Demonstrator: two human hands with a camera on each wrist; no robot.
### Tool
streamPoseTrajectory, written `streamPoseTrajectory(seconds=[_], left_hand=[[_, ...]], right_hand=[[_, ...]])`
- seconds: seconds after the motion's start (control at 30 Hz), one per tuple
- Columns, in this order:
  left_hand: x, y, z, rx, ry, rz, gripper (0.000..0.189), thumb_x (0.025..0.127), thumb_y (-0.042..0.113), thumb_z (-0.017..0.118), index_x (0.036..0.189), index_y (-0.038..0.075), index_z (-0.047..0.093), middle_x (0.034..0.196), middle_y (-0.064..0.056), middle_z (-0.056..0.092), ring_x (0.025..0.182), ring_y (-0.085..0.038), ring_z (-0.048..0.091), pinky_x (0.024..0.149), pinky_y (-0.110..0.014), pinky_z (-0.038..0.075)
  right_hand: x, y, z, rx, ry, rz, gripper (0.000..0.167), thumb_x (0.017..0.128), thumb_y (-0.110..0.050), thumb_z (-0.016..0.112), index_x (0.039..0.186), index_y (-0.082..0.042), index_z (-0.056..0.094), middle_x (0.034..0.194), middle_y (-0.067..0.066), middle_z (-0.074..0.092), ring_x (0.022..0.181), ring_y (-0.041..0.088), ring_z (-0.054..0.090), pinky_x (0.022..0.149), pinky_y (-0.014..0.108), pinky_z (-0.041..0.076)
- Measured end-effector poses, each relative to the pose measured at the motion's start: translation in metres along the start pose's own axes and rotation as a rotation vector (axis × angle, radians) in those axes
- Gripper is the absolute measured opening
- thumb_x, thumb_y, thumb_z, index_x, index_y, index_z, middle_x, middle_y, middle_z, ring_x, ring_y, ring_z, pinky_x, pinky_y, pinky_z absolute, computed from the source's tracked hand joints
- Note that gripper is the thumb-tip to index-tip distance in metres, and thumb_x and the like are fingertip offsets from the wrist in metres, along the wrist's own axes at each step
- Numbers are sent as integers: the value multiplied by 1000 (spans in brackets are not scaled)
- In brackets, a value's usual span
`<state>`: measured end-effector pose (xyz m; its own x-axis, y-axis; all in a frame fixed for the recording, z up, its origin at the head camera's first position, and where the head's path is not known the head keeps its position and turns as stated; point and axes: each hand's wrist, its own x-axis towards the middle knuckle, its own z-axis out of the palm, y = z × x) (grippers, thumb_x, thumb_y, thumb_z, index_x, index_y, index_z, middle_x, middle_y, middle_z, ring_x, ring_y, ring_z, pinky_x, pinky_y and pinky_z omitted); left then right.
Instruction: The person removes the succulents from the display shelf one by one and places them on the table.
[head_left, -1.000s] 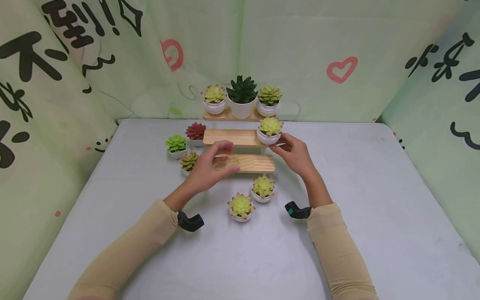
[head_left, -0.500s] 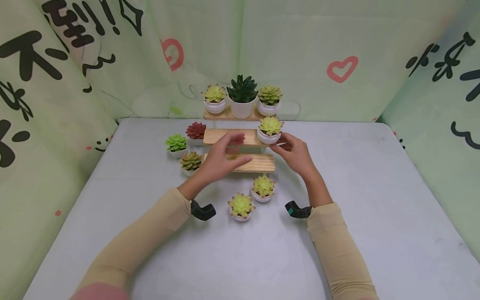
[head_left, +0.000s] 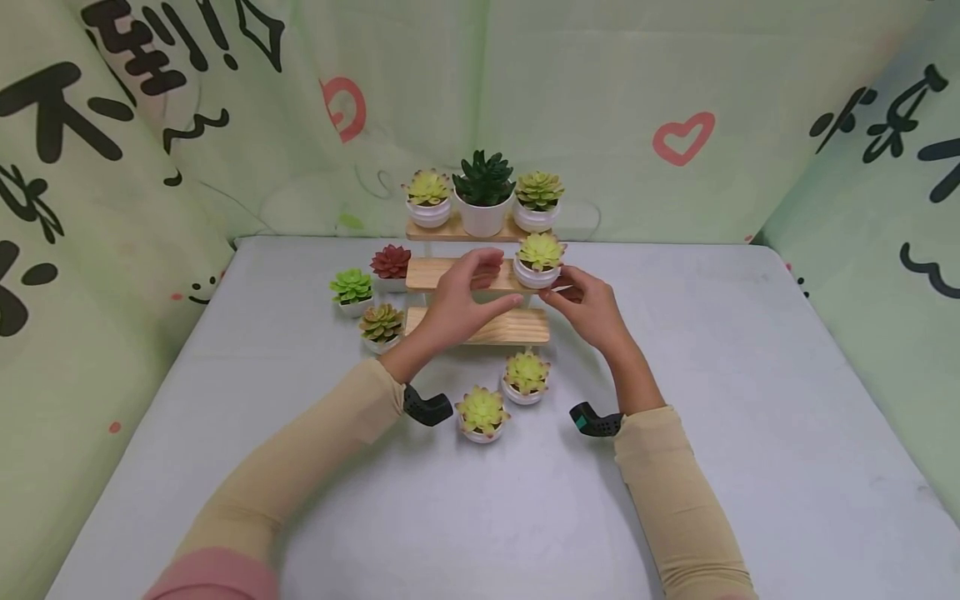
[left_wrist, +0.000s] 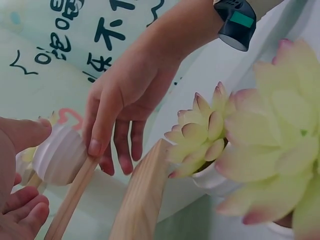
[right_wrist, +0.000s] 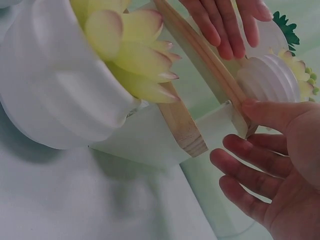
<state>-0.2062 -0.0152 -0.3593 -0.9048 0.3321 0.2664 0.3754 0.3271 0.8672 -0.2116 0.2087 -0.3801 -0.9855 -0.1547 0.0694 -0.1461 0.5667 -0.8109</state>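
A pale yellow-green potted succulent in a ribbed white pot stands at the right end of the middle wooden shelf. My right hand is beside it; in the right wrist view the thumb touches the shelf's end by the pot, and the fingers spread loosely below. To the left of that pot, my left hand hovers before the middle shelf with thumb and fingers apart, holding nothing. Two similar succulents, one nearer and one farther, stand on the table in front.
The top shelf bears a dark green succulent between two lighter ones. Below is the bottom shelf. Left of the stand are red, bright green and brownish-green succulents. A printed curtain encloses the white table.
My left hand has moved right and slightly forward, from the stand's left side toward the succulent on the middle shelf. The right hand has stayed put.
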Motion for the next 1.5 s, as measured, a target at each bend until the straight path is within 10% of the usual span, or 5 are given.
streamPoseTrajectory(seconds=[1.5], left_hand=[[32,9,29,-40,46,-88,62,81,25,79,132,7,50,127,-9,58,115,-17,61,97,-24,54]], right_hand=[[-2,-1,-1,-13,10,-26,51,94,-33,64,137,-9,52,120,18,64,108,33,65,94,48,56]])
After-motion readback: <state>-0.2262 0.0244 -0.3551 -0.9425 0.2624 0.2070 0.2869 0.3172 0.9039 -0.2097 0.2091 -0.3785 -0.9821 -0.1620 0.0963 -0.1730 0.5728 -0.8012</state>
